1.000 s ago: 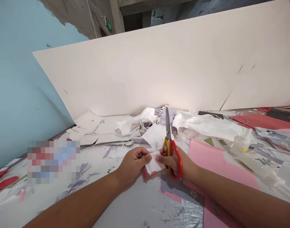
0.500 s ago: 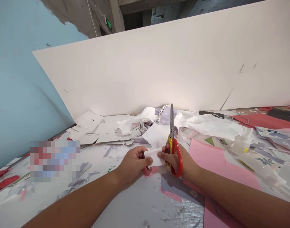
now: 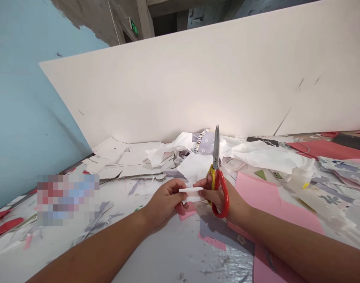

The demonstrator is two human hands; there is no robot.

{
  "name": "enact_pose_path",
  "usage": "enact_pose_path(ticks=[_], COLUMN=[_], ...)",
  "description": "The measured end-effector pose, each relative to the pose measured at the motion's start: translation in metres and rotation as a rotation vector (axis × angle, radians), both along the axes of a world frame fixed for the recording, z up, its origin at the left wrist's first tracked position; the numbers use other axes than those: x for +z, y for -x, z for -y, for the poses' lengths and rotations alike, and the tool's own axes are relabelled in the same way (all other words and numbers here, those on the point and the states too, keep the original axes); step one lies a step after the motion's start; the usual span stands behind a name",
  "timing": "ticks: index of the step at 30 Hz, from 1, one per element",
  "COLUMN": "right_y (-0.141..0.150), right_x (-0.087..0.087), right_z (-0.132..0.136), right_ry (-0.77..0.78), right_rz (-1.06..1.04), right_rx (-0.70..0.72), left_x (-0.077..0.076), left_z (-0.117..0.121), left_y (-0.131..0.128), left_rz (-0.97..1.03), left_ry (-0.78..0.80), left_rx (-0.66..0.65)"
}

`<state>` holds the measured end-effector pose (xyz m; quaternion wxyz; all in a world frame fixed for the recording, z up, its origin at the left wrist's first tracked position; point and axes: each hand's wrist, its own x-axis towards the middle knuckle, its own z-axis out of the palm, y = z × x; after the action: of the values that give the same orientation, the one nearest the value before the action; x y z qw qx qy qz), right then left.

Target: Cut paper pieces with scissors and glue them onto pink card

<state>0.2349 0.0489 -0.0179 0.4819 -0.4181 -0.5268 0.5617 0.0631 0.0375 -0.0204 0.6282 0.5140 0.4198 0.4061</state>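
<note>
My left hand [image 3: 165,200] pinches one end of a small folded white paper piece [image 3: 191,190] held level just above the table. My right hand [image 3: 224,200] pinches the other end with its fingertips while its fingers sit through the red handles of a pair of scissors [image 3: 217,173]. The closed blades point straight up and away from me. A small pink scrap [image 3: 187,214] lies on the table right under the paper piece.
A big white board [image 3: 197,82] leans up behind the table. White paper scraps [image 3: 256,155] pile along its foot. A pink sheet [image 3: 256,192] lies under my right forearm, red sheets [image 3: 324,149] at far right. A blurred patch covers something at left.
Both hands lifted the white paper piece and turned it from hanging down to lying level. The scissors shifted slightly right with my right hand.
</note>
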Motion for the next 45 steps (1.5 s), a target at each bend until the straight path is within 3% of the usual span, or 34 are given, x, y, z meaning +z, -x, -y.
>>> enact_pose_path(ticks=[10, 20, 23, 29, 33, 41, 45], right_y=[0.000, 0.001, 0.001, 0.001, -0.002, -0.003, 0.001], right_x=[-0.011, -0.009, -0.004, 0.002, -0.002, -0.010, -0.009], right_z=[-0.005, -0.009, -0.006, -0.001, -0.002, -0.008, -0.005], right_ry=[-0.019, -0.015, -0.003, 0.042, -0.002, -0.062, -0.072], right_rz=[-0.193, -0.194, -0.181, -0.165, -0.077, -0.040, 0.054], right_rx=[0.032, -0.033, -0.038, -0.004, 0.038, -0.073, -0.006], left_x=[-0.005, -0.002, 0.002, 0.007, 0.006, 0.001, 0.003], left_z=[-0.003, -0.001, 0.005, 0.008, 0.006, 0.007, 0.008], left_y=[0.002, 0.001, 0.000, 0.000, 0.000, -0.003, -0.005], left_rz=[0.073, 0.021, -0.072, -0.399, -0.468, -0.349, -0.192], left_ry=[-0.049, -0.065, -0.112, -0.436, -0.486, -0.273, -0.161], left_rx=[-0.004, 0.041, 0.063, 0.110, 0.131, 0.193, 0.031])
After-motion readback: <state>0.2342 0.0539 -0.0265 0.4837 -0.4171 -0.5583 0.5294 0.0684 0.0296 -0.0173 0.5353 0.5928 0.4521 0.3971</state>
